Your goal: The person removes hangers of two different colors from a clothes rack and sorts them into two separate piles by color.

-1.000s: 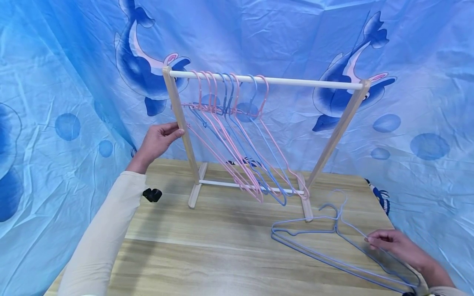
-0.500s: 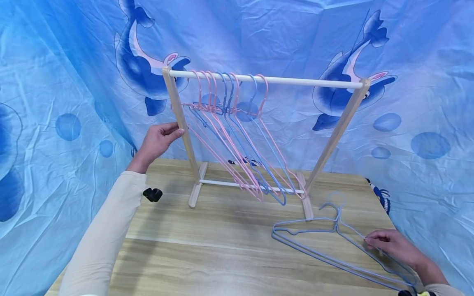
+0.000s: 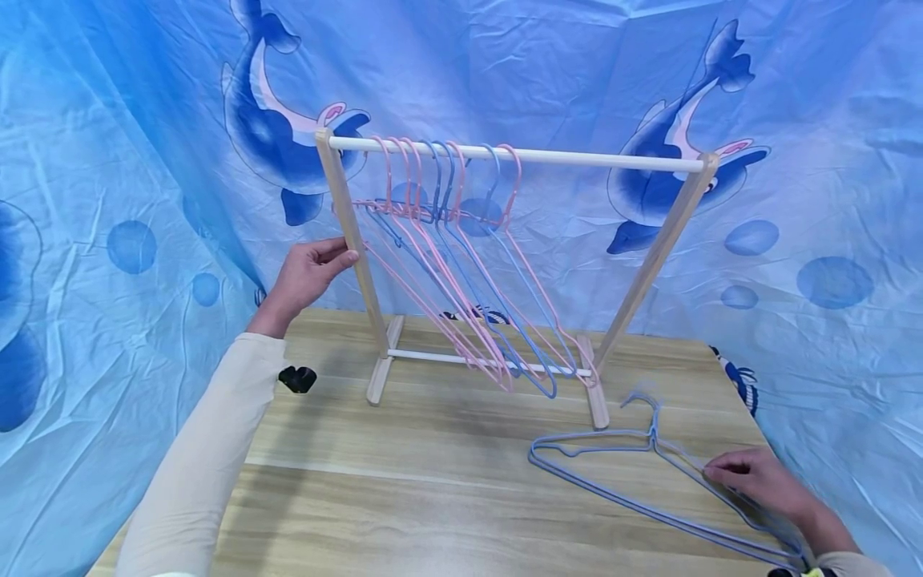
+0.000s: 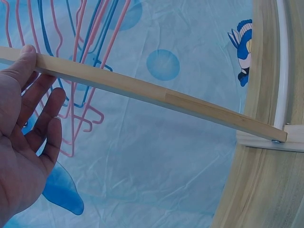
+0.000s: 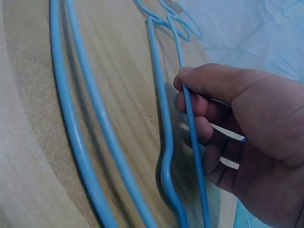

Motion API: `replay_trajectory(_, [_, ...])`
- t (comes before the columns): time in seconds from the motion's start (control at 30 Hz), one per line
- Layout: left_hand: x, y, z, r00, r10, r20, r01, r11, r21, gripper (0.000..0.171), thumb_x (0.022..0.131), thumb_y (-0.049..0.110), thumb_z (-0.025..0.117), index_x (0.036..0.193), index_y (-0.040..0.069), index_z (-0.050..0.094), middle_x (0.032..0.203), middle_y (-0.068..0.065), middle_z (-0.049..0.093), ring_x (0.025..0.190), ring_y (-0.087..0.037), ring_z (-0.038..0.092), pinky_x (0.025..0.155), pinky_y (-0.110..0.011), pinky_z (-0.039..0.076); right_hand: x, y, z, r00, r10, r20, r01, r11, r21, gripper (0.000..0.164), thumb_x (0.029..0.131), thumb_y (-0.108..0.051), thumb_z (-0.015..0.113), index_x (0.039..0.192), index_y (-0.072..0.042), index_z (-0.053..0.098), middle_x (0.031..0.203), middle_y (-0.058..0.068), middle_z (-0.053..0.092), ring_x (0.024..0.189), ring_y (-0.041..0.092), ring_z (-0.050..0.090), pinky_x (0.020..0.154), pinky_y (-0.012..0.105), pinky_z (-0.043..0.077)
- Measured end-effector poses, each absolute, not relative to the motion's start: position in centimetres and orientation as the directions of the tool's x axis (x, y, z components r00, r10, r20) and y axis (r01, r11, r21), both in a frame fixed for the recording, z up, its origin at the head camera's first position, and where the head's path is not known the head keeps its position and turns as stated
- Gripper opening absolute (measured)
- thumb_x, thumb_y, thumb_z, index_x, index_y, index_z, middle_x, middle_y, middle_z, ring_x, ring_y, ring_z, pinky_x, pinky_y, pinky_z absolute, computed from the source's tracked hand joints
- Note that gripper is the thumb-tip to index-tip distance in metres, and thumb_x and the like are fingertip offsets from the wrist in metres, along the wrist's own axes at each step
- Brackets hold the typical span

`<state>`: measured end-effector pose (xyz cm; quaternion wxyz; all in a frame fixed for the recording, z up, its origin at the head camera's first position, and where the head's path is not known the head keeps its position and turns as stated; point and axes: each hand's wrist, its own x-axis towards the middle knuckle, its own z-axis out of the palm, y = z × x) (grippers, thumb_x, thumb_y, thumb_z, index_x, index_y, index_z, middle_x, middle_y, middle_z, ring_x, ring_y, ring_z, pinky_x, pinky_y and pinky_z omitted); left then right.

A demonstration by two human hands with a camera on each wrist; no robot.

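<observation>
My left hand point(image 3: 306, 276) pinches the left wooden post point(image 3: 371, 300) of a small hanger rack between thumb and fingers; in the left wrist view the thumb point(image 4: 27, 59) lies across that post. At the right side of the table my right hand point(image 3: 767, 485) holds a blue hanger point(image 5: 199, 185), its thumb and fingertips on one sloping arm. A second blue hanger point(image 5: 164, 104) lies on the table right beside it, and the two outlines nearly overlap in the head view. Several pink and blue hangers point(image 3: 519, 176) hang from the rack's white rail point(image 3: 606, 159), bunched toward its left half.
The rack's lower white bar point(image 3: 425, 357) and right foot point(image 3: 595, 405) stand on the wooden table point(image 3: 404, 481). A blue dolphin-print curtain point(image 3: 548, 72) hangs behind and at both sides. A small black object point(image 3: 297, 379) shows beside the left sleeve.
My right hand has moved slightly left, and the held hanger has come down closer over the one on the table. The left hand stays on the post.
</observation>
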<state>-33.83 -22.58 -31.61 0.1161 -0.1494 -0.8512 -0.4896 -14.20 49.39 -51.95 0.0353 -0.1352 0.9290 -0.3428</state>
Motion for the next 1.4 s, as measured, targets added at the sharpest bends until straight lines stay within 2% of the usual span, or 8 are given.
replay_trajectory(0.2, [-34.0, -22.4, -31.7, -0.928, 0.148, 0.343, 0.371, 0.464, 0.804, 0.049, 0.101, 0.043, 0.064, 0.140, 0.015, 0.065, 0.132, -0.014, 0.069, 0.119, -0.019, 0.067, 0.104, -0.043, 0.052, -14.0, 49.2, -51.8, -0.978, -0.205, -0.030, -0.145, 0.781, -0.608, 0.014, 0.095, -0.020, 0.074, 0.098, -0.008, 0.081, 0.089, -0.008, 0.076, 0.079, -0.005, 0.062, 0.063, 0.021, 0.052])
replay_trajectory(0.43, [-33.8, -22.6, -31.6, -0.929, 0.148, 0.339, 0.368, 0.469, 0.803, 0.047, 0.101, 0.043, 0.064, 0.140, 0.016, 0.065, 0.132, -0.013, 0.069, 0.117, -0.014, 0.067, 0.106, -0.044, 0.051, -13.8, 48.9, -50.8, -0.986, -0.104, -0.128, -0.005, 0.795, -0.606, 0.035, 0.099, -0.032, 0.070, 0.120, -0.005, 0.076, 0.116, 0.012, 0.075, 0.095, -0.010, 0.061, 0.075, 0.020, 0.055])
replay_trajectory(0.53, [-33.8, -22.7, -31.6, -0.927, 0.144, 0.346, 0.371, 0.474, 0.799, 0.048, 0.101, 0.043, 0.064, 0.141, 0.016, 0.065, 0.131, -0.013, 0.069, 0.117, -0.014, 0.067, 0.106, -0.044, 0.051, -13.6, 48.4, -50.5, -0.994, -0.084, -0.066, -0.026, 0.790, -0.612, 0.036, 0.099, -0.030, 0.071, 0.122, -0.003, 0.075, 0.119, 0.016, 0.074, 0.096, -0.011, 0.059, 0.074, 0.020, 0.055])
replay_trajectory(0.7, [-33.8, -22.6, -31.6, -0.926, 0.142, 0.351, 0.375, 0.475, 0.796, 0.047, 0.101, 0.042, 0.064, 0.140, 0.016, 0.065, 0.131, -0.014, 0.069, 0.117, -0.015, 0.067, 0.105, -0.043, 0.052, -13.4, 47.3, -49.5, -0.997, -0.041, 0.072, -0.077, 0.776, -0.626, 0.035, 0.098, -0.027, 0.073, 0.121, -0.002, 0.075, 0.113, 0.008, 0.076, 0.092, -0.011, 0.061, 0.070, 0.020, 0.056])
replay_trajectory(0.93, [-33.9, -22.5, -31.6, -0.928, 0.146, 0.342, 0.369, 0.462, 0.806, 0.046, 0.101, 0.042, 0.064, 0.139, 0.016, 0.066, 0.132, -0.014, 0.068, 0.121, -0.022, 0.066, 0.106, -0.046, 0.051, -14.3, 44.6, -46.5, -0.930, -0.021, 0.366, -0.260, 0.742, -0.618, 0.024, 0.093, -0.011, 0.077, 0.114, 0.000, 0.077, 0.102, -0.028, 0.070, 0.084, -0.011, 0.064, 0.066, 0.010, 0.054])
replay_trajectory(1.03, [-34.0, -22.5, -31.6, -0.929, 0.142, 0.340, 0.366, 0.462, 0.808, 0.047, 0.100, 0.043, 0.064, 0.139, 0.016, 0.067, 0.132, -0.014, 0.069, 0.121, -0.022, 0.066, 0.106, -0.047, 0.051, -15.0, 43.0, -44.4, -0.901, -0.014, 0.434, -0.291, 0.761, -0.580, 0.025, 0.091, -0.011, 0.079, 0.113, -0.001, 0.078, 0.100, -0.033, 0.066, 0.081, -0.012, 0.063, 0.065, 0.008, 0.052])
replay_trajectory(1.3, [-34.0, -22.6, -31.7, -0.933, 0.138, 0.333, 0.358, 0.469, 0.807, 0.049, 0.100, 0.045, 0.064, 0.140, 0.016, 0.066, 0.131, -0.014, 0.069, 0.122, -0.023, 0.066, 0.106, -0.047, 0.050, -16.4, 38.2, -38.0, -0.884, -0.003, 0.468, -0.285, 0.798, -0.531, 0.031, 0.093, -0.023, 0.079, 0.119, -0.007, 0.077, 0.106, -0.004, 0.071, 0.079, -0.017, 0.060, 0.064, 0.008, 0.051])
replay_trajectory(1.4, [-34.0, -22.6, -31.7, -0.932, 0.140, 0.333, 0.359, 0.464, 0.810, 0.049, 0.100, 0.045, 0.064, 0.140, 0.015, 0.066, 0.131, -0.014, 0.069, 0.122, -0.024, 0.065, 0.107, -0.047, 0.050, -17.1, 36.1, -35.8, -0.873, 0.026, 0.487, -0.282, 0.788, -0.547, 0.031, 0.093, -0.026, 0.079, 0.119, -0.010, 0.078, 0.105, -0.008, 0.071, 0.081, -0.019, 0.059, 0.066, 0.006, 0.049])
